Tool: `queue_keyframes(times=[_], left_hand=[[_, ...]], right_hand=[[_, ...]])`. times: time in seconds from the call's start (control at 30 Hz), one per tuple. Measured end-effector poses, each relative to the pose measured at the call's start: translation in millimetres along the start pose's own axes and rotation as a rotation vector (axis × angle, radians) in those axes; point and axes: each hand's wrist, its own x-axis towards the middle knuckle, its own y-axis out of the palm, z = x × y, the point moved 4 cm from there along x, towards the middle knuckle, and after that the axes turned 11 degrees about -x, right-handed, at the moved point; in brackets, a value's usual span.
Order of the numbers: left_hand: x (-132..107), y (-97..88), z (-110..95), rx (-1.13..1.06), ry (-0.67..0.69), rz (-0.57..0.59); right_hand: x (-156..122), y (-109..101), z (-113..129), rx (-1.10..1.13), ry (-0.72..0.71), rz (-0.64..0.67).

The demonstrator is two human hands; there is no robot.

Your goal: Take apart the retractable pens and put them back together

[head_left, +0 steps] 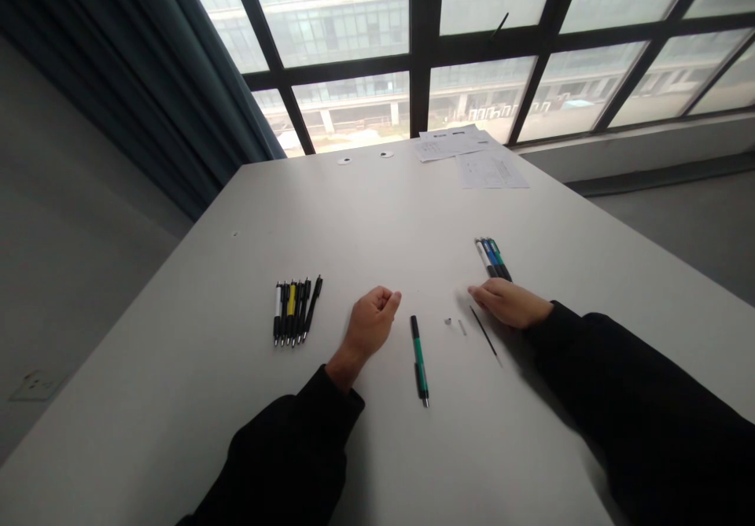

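Note:
My left hand (372, 321) rests on the white table (236, 432) in a loose fist, thumb against the curled fingers, with nothing seen in it. Just right of it lies a green and black pen (419, 361), its silver button end towards me. Beside the pen are a small silver piece like a pen tip (447, 321), a thin spring (462, 327) and a slim black refill (484, 336). Resting near the refill's far end, my right hand (507, 300) has its fingers closed together, and no object shows in them.
A row of several pens (293, 311), mostly black, lies left of my left hand. White, blue and green pens (492, 259) lie beyond my right hand, partly covered by it. Papers (472, 152) sit at the far edge, before the window (354, 109). A curtain (194, 78) hangs left.

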Motion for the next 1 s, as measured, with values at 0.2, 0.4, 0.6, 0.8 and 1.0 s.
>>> queue_keyframes(times=[0.2,0.4,0.6,0.8,1.0], left_hand=[[1,0.3,2,0.037,0.014,0.018],[2,0.7,5,0.073,0.032,0.017],[1,1.6,2,0.151,0.062,0.027],[-7,7.9,-9,0.294,0.108,0.155],[-12,14.2,-17,0.444,0.147,0.258]], right_hand=[[2,4,-6,0.068,0.013,0.021],[3,4,-6,0.071,0.01,0.004],[1,4,-5,0.073,0.024,0.014],[2,5,-7,0.061,0.032,0.038],[3,4,-7,0.009,0.025,0.029]])
